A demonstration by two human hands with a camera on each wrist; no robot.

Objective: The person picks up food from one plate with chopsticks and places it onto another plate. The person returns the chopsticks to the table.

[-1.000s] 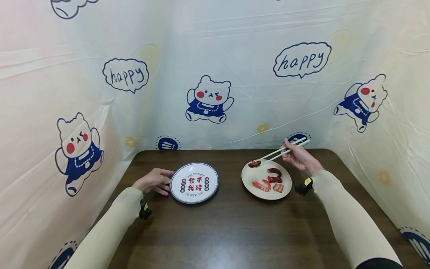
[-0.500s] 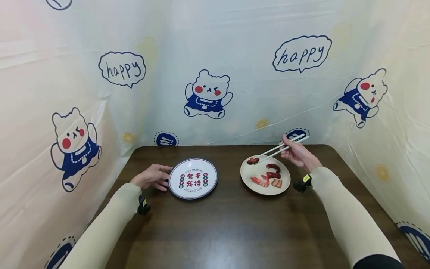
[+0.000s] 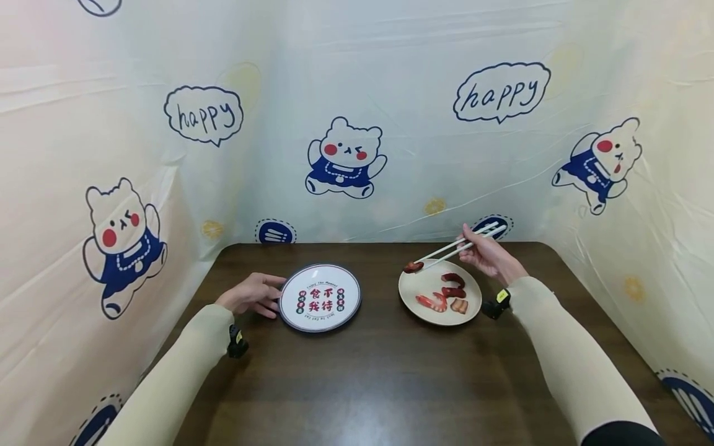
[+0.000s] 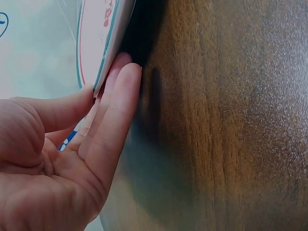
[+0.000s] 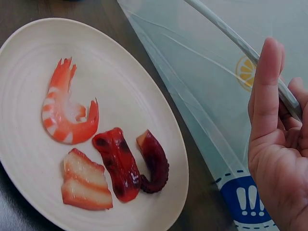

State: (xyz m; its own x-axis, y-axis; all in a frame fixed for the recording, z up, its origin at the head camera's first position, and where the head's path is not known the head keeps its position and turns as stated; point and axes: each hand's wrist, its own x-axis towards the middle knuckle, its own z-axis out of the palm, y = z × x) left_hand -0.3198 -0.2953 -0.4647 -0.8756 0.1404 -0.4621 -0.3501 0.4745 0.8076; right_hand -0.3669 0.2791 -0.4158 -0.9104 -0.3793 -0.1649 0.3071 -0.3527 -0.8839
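Note:
My left hand (image 3: 253, 296) holds the left rim of a white plate (image 3: 346, 314) with a blue edge and red Chinese characters. In the left wrist view, the thumb touches the rim while the other fingers (image 4: 118, 108) reach under it. My right hand (image 3: 489, 255) grips a pair of pale chopsticks (image 3: 440, 250). Their tips pinch a glossy red-brown piece of food (image 3: 413, 267) at the far left rim of a cream plate (image 3: 411, 296). On that plate lie a shrimp (image 5: 57, 118), a layered meat slice (image 5: 86, 185), a red glazed piece (image 5: 118, 163) and a dark tentacle (image 5: 159, 163).
Both plates are on a dark brown wooden table (image 3: 357, 371), the cream one to the right of the printed one. A pale curtain (image 3: 268, 161) with cartoon bears surrounds the table at the back and sides. Each wrist carries a small black camera (image 3: 237, 342).
The chopsticks have carried the red-brown piece slightly left, from the cream plate's surface to its far left rim. The right hand has shifted left with them. The left hand stays at its plate.

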